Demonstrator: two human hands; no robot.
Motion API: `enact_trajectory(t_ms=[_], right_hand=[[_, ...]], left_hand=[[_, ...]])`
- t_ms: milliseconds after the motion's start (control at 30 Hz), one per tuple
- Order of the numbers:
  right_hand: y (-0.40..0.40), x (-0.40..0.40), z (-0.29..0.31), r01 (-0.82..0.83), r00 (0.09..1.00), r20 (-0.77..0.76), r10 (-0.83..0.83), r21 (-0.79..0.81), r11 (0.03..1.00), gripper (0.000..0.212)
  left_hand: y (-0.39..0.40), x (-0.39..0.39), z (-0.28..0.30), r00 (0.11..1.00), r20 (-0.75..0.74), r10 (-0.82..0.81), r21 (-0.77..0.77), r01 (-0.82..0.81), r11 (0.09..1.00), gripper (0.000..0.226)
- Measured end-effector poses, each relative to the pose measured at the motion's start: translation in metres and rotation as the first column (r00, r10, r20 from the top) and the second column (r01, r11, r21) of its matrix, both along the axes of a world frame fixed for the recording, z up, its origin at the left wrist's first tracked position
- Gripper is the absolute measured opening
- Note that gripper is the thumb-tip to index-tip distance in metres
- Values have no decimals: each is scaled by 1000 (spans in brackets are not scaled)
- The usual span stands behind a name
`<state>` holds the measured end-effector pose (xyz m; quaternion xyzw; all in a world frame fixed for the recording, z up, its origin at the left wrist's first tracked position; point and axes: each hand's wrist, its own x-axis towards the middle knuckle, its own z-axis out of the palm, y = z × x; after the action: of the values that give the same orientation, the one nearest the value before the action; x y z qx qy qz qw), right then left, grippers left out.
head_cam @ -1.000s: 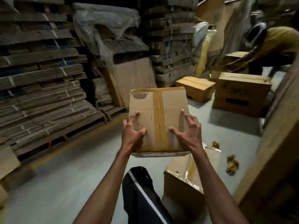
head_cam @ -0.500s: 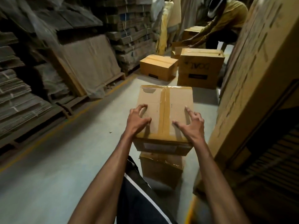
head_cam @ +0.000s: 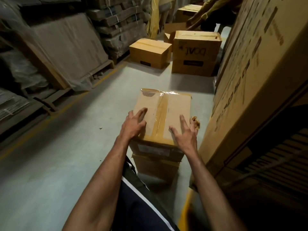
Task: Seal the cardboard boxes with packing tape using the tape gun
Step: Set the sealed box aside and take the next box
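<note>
Item: large printed carton (head_cam: 253, 84), right side, running near to far; it stands just beside the working stack, leaving a narrow gap in which a shifted box could jam or the right elbow could catch. Item: two taped boxes on the floor, far centre, one low (head_cam: 150, 53) and one taller (head_cam: 195, 54); a second person's arm (head_cam: 198, 19) reaches in beyond them, so that end of the aisle is occupied. Item: taped box (head_cam: 164, 117), centre, tape strip (head_cam: 160, 119) along its top seam, sitting on a lower box (head_cam: 156, 169) on the floor; the tape looks wrinkled toward the far edge, and a poor bond there could lift. The top box appears to overhang the lower one slightly, so a push off-centre could tip or slide it. Item: left hand (head_cam: 133, 125), released, fingers spread on or just over the left flap. Item: right hand (head_cam: 185, 132), released, fingers spread at the box's right edge, grasping nothing. Item: crumpled tape scrap (head_cam: 196, 124), floor, right of box; could stick underfoot. Tape gun: not in view.
</note>
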<state>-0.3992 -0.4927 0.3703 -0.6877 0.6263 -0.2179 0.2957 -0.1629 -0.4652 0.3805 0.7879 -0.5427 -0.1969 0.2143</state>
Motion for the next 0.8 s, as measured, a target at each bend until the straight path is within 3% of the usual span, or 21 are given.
enact_trajectory(t_ms=[267, 433, 533, 667, 800], right_hand=[[-13, 1, -7, 9, 999, -52, -9, 8, 1000, 79], [-14, 4, -8, 45, 998, 30, -46, 38, 998, 75], [-15, 7, -5, 62, 995, 79, -67, 61, 996, 73], [-9, 8, -8, 92, 985, 140, -102, 79, 993, 72], [-3, 11, -6, 114, 979, 160, -128, 92, 989, 72]], left_hand=[[-12, 5, -5, 998, 55, -30, 40, 28, 999, 58], [-10, 3, -7, 963, 266, -50, 112, 21, 993, 53], [-1, -20, -6, 920, 378, 100, 32, -121, 992, 52], [5, -39, -10, 932, 250, 260, -66, -252, 965, 46], [1, -25, -8, 967, 171, 190, -37, -187, 982, 45]])
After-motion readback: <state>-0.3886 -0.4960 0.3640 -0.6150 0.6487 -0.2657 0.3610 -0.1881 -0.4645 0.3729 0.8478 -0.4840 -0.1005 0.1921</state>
